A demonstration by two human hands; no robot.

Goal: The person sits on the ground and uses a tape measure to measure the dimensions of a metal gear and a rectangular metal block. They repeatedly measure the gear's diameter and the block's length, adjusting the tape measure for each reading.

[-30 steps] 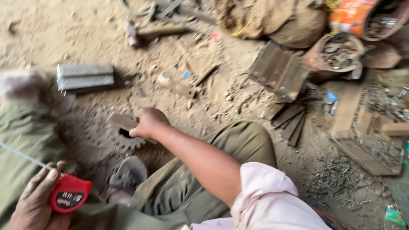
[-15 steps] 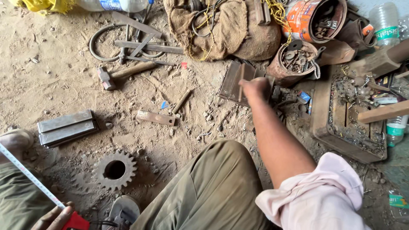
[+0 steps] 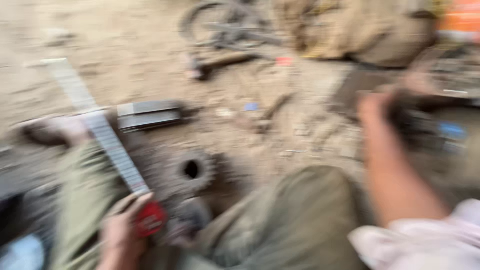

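A toothed metal gear [image 3: 192,170] lies flat on the dirt floor [image 3: 125,45], its round hole facing up. Just beyond it sit two stacked grey metal bars [image 3: 149,114]. Farther off, a hammer [image 3: 220,62] rests near a ring of wire [image 3: 220,22]. A brown sack [image 3: 360,30] slumps at the back, blurred, with an orange container [image 3: 460,20] beside it.

Single head view, looking steeply down, close over dirt floor [image 3: 150,40]; blurred.
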